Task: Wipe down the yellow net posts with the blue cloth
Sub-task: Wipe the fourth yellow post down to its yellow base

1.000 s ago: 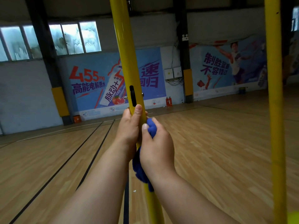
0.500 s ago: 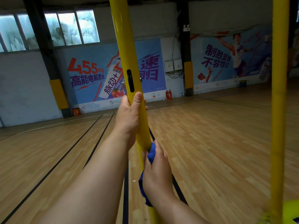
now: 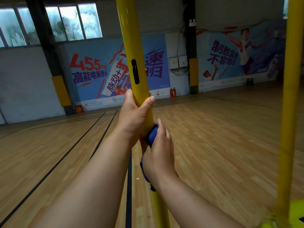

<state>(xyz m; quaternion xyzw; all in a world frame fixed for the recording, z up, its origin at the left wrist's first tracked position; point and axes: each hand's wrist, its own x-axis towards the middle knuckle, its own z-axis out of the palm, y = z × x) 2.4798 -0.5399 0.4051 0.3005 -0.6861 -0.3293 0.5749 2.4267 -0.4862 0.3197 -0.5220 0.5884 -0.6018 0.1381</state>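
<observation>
Now right hand point(image 3: 158, 150), gripping blue cloth point(image 3: 152, 134), is back up under left hand point(image 3: 134, 117) clasping near post point(image 3: 130, 46), 12 o'clock: upstroke done.

Hall is dim; daylight enters only through the frosted windows point(image 3: 57, 23) at upper left, which read overexposed. A glare streak runs down the yellow post point(image 3: 130, 46) I grip. The second post point(image 3: 289, 112) at right is soft-blurred. Wide-angle bowing at the edges.

Wooden court floor point(image 3: 222, 145); blue wall banners point(image 3: 102, 71); frosted windows point(image 3: 74, 22); dark columns point(image 3: 190, 46).
</observation>
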